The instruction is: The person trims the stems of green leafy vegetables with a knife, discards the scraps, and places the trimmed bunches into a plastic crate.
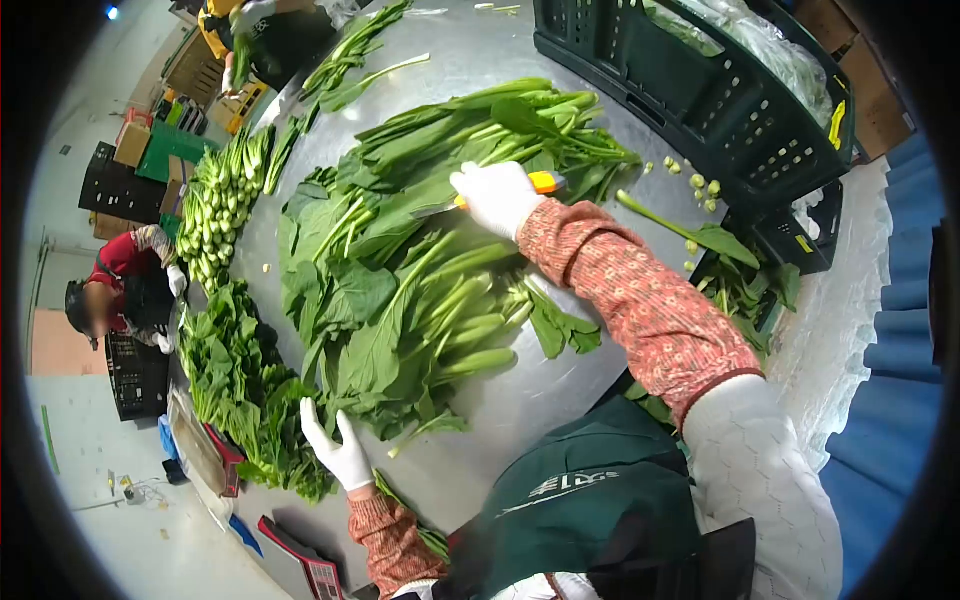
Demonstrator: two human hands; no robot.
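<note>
Gloved in white, my right hand point(498, 198) is closed round a yellow-handled knife point(545, 182), whose blade points left over a big pile of leafy greens point(370, 290). The pile lies on the metal table point(570, 375), with pale stalks toward its right side. My left hand point(336, 445), also in a white glove, has its fingers apart and holds nothing. It is at the near left edge of the pile, beside another row of dark green leaves point(235, 385). Cut stem ends point(698, 182) lie at the right.
A dark green crate point(690, 110) with plastic bags stands at the upper right. Bundled greens point(225, 200) line the table's left side. A person in red point(125, 260) stands beyond them, another person point(285, 45) at the top. A red-edged device point(305, 560) is at the lower left.
</note>
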